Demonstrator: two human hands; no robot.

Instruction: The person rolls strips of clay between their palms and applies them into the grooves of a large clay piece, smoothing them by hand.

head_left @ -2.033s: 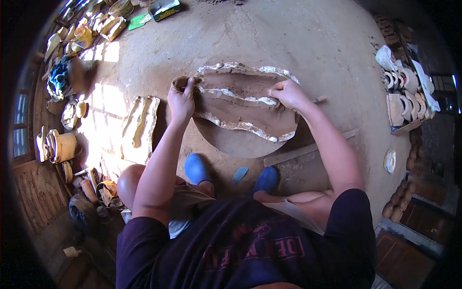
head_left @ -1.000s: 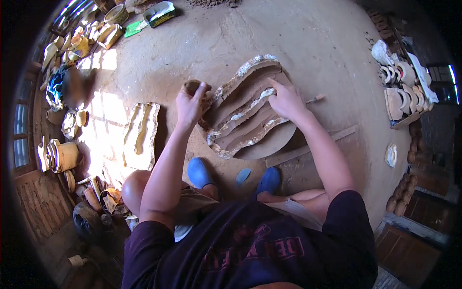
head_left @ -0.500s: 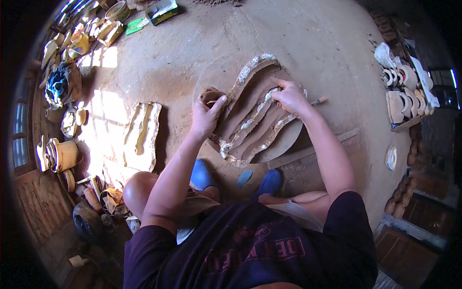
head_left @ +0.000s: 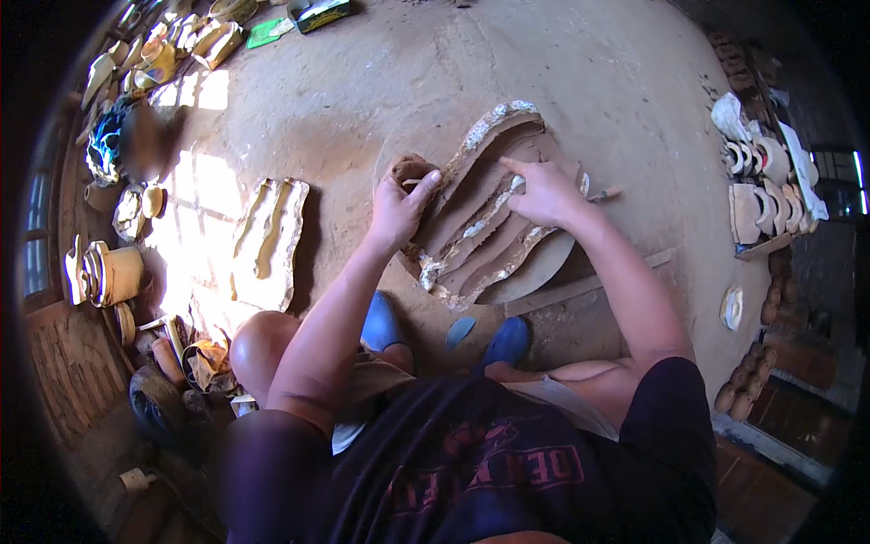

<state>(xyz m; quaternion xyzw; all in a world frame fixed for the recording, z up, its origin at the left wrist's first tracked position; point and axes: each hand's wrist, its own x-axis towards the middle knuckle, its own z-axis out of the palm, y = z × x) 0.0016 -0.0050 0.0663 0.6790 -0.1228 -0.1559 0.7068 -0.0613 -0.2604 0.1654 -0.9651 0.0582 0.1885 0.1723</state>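
A wavy mould (head_left: pixel 501 120) with a rough white-flecked rim rests on a round board (head_left: pixel 548 266) in front of me. Brown clay (head_left: pixel 473 189) lines its long curved channels. My left hand (head_left: pixel 397 207), at the mould's left edge, is closed round a lump of brown clay (head_left: pixel 412 167). Over the channels, my right hand (head_left: pixel 550 194) stretches its index finger onto the clay lining; the thumb is apart from it and the other fingers are curled and partly hidden. I see nothing held in that hand. A small tool with a brown handle (head_left: pixel 605 193) lies just right of the mould.
A second wavy mould (head_left: pixel 265 243) lies on the sunlit floor to the left. Between my blue shoes is a flat blue oval piece (head_left: pixel 460 333). Moulds and pots (head_left: pixel 113 274) crowd the left side; curved pieces (head_left: pixel 766 204) stand at the right. A green lid (head_left: pixel 265 33) lies far left.
My right index finger has shifted slightly left along the clay in the channel. The left hand keeps its hold on the clay lump, and the whole view has moved a little.
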